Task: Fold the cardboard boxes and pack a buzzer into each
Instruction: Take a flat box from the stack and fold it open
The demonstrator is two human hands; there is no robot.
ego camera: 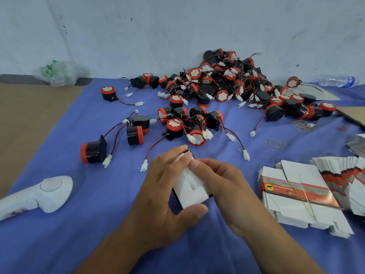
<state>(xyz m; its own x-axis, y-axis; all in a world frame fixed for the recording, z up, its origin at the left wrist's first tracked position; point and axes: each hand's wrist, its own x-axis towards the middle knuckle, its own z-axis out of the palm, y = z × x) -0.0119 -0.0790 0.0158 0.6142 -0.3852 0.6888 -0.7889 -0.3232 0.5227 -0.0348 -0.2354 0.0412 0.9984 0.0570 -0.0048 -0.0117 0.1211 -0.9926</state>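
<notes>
Near the blue-clothed counter's (98, 224) front edge, left hand (166, 194) and right hand (223, 186) clasp, fingers curled, one half-folded white cardboard box (189, 186) (contents unseen), with the heap of red-and-black plastic buzzers (227, 84) and the banded stack of flat printed cartons (296, 196) not yet packed.

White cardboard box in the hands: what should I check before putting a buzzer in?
1. Left hand and right hand both grip the white cardboard box: ok.
2. Box fully folded, mouth open: cannot tell, hands cover it.
3. A hand free for picking: not ok.
4. Black-and-red wired buzzer lying loose nearby on the blue cloth: ok.
5. Banded stack of flat printed box blanks at right: ok.
</notes>
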